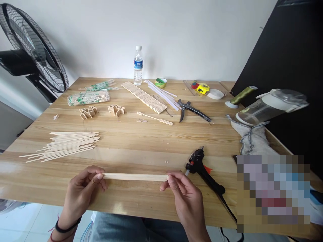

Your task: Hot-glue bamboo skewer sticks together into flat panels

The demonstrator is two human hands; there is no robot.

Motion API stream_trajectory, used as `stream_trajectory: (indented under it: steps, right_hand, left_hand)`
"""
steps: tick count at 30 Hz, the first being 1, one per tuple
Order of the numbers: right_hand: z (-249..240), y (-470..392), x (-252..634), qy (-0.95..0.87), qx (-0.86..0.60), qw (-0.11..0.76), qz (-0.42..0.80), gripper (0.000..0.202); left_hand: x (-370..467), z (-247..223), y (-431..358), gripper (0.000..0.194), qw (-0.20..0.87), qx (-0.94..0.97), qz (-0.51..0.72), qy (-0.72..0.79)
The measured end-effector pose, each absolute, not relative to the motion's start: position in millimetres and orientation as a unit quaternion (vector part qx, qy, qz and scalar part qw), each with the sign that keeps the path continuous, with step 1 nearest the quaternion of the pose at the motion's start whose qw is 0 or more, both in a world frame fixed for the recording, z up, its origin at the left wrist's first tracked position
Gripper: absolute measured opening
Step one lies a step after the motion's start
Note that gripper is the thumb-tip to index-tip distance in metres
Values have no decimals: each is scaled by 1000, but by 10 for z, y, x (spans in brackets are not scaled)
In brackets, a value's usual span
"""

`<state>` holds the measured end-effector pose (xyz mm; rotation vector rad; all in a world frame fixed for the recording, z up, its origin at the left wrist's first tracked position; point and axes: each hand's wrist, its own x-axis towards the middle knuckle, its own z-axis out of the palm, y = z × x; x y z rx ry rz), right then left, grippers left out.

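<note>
A narrow, flat bundle of wooden sticks is stretched level between my two hands, just above the front of the table. My left hand pinches its left end between thumb and fingers. At the opposite end, my right hand has a similar pinch. Loose thin wooden sticks lie in a pile beyond my left hand. To the right of my right hand rests a black glue gun, its nozzle pointing away from me.
Farther back are small zigzag stick pieces, wrapped stick packs, a stick panel, white glue sticks, pliers, a water bottle and a yellow tape measure. A tumbler and cloth are at right.
</note>
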<state>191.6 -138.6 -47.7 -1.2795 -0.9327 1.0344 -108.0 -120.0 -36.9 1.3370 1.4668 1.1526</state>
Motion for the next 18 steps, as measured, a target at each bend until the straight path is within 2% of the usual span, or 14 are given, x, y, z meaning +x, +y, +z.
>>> stream_trajectory:
  steps: [12,18]
  right_hand:
    - [-540,-1374,1933,-421,-531,599,428,22]
    - [-601,-1350,1928,-366,-525,623,450,22]
  left_hand:
    - [-1104,-408,-1198,20,416,533,466,571]
    - [-1104,-408,-1195,14,410,535,499,544]
